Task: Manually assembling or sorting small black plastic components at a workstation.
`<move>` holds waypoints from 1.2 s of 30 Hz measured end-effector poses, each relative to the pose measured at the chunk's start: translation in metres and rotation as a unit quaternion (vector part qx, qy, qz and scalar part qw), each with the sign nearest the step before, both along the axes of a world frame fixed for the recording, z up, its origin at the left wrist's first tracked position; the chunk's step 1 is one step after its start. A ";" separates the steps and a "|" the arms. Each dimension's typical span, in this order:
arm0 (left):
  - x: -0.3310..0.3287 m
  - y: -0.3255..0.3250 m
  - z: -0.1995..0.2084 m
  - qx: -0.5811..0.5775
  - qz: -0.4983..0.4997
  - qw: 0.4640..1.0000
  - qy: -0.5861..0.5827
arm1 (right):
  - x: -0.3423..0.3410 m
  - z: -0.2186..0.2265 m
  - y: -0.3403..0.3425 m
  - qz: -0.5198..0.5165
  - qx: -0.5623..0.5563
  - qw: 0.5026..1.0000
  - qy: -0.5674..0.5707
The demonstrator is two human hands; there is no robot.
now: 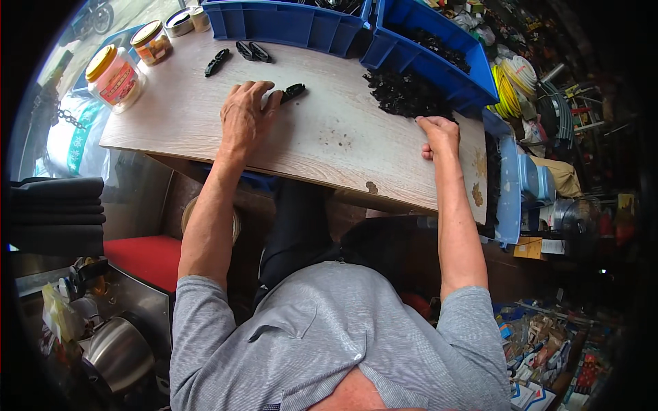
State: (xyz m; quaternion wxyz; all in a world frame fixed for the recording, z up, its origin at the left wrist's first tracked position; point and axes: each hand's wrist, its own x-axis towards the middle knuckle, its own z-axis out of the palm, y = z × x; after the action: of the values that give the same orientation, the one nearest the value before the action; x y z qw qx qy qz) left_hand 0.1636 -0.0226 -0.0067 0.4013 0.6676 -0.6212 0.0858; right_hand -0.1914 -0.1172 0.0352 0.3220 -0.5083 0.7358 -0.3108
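Observation:
On the pale wood-grain table, my left hand (pixel 245 116) is lowered with its fingers curved and apart. Just right of its thumb lies a small black plastic part (pixel 295 92), slim and oblong; its near end meets the thumb, and I cannot tell if they touch. Farther off lie a similar black part (pixel 217 63) and a pair of black parts (pixel 253 52) side by side. My right hand (pixel 440 134) is closed in a pinch at the near edge of a heap of small black pieces (pixel 404 94). What its fingertips hold is hidden or too small to name.
Two blue crates, a left crate (pixel 288 29) and a right crate (pixel 439 58), hold black pieces along the far side. Lidded jars, a pink-labelled jar (pixel 115 81) and a smaller jar (pixel 151 44), stand far left. A red seat (pixel 142 260) is below left; cluttered goods fill the right.

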 end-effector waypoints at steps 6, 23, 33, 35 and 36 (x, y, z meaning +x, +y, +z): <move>0.000 -0.001 0.001 0.022 -0.003 1.000 0.011 | 0.002 0.003 -0.002 0.009 0.013 0.999 0.034; -0.170 0.012 0.020 0.203 -0.311 0.633 0.679 | 0.023 -0.019 0.077 0.190 -0.020 0.890 -0.414; -0.168 0.019 0.014 0.164 -0.310 0.546 0.761 | 0.027 -0.019 0.085 0.193 -0.031 0.889 -0.414; -0.170 0.019 0.011 0.155 -0.304 0.551 0.762 | 0.025 -0.023 0.084 0.204 -0.049 0.887 -0.411; -0.171 0.019 0.010 0.146 -0.299 0.556 0.762 | 0.025 -0.024 0.085 0.203 -0.048 0.888 -0.410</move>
State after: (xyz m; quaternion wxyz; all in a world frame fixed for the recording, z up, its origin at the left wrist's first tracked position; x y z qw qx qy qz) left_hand -0.0071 -0.0040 0.0037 0.6242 0.3097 -0.2519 -0.6716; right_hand -0.1663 -0.0324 0.0113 0.6264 -0.4884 0.4032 -0.4545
